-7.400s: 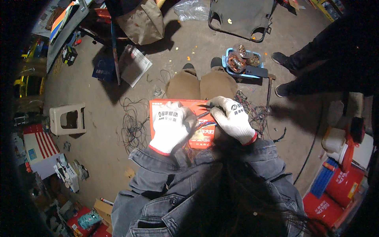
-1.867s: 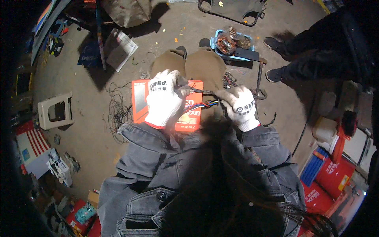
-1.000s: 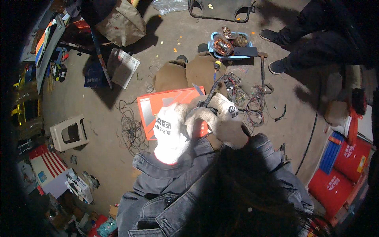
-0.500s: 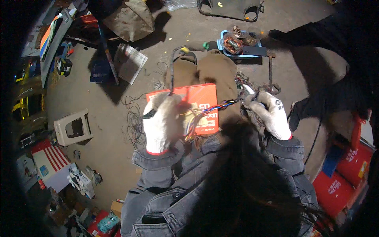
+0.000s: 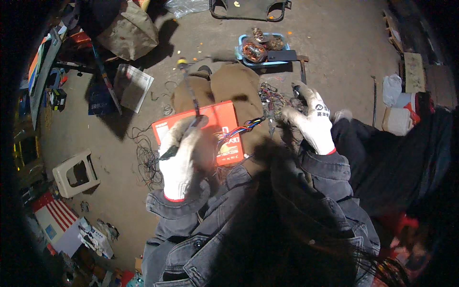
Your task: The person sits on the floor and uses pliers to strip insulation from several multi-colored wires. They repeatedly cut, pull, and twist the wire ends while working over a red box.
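Note:
My left hand (image 5: pixel 179 150), in a white work glove, is closed on a black cable (image 5: pixel 195 95) that rises from its fingers toward a yellow end. Under this hand a red flat box (image 5: pixel 221 113) rests on my lap. A bundle of coloured wires (image 5: pixel 246 127) runs across the box toward the right. My right hand (image 5: pixel 311 119), also gloved, has thumb and fingers spread with nothing seen between them. It is beside a tangle of thin wires (image 5: pixel 273 99).
A light blue basket (image 5: pixel 244 58) ahead holds bags of small scrap, with a dark flat device on its edge. Beside it lies a hammer (image 5: pixel 303 71). Loose black wire (image 5: pixel 146 158) and a cream plastic frame (image 5: pixel 61 178) lie on the left floor. Someone's dark-clothed leg (image 5: pixel 377 153) is at right.
My right hand has opened and moved up beside the wire tangle. My left hand still grips the cable. The view has shifted, and the person at right has moved nearer.

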A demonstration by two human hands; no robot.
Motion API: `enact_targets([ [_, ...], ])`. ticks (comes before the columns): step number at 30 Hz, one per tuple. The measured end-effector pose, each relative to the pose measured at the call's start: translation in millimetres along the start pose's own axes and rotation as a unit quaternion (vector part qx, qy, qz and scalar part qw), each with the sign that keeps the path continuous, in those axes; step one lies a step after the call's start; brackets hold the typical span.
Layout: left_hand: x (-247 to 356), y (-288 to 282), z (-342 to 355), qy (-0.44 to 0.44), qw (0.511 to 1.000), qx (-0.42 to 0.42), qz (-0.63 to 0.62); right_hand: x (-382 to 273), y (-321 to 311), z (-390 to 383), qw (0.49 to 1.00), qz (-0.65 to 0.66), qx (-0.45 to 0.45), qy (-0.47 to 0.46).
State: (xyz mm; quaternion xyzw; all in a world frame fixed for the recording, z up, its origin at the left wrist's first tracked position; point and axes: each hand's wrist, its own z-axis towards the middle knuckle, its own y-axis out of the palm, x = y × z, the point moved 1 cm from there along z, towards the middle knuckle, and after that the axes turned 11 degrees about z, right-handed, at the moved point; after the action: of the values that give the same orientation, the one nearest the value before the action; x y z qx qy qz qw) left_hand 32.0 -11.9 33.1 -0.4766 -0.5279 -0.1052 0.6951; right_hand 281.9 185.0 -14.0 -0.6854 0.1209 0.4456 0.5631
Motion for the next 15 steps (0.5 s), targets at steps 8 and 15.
enact_targets([
  [8,5,8,1,0.053,0.995,-0.045,0.076,-31,2,4,0.994,0.098,0.040,0.013],
  [15,6,11,-10,-0.110,0.976,-0.116,-0.144,-98,30,-6,0.944,0.231,-0.155,-0.178],
])
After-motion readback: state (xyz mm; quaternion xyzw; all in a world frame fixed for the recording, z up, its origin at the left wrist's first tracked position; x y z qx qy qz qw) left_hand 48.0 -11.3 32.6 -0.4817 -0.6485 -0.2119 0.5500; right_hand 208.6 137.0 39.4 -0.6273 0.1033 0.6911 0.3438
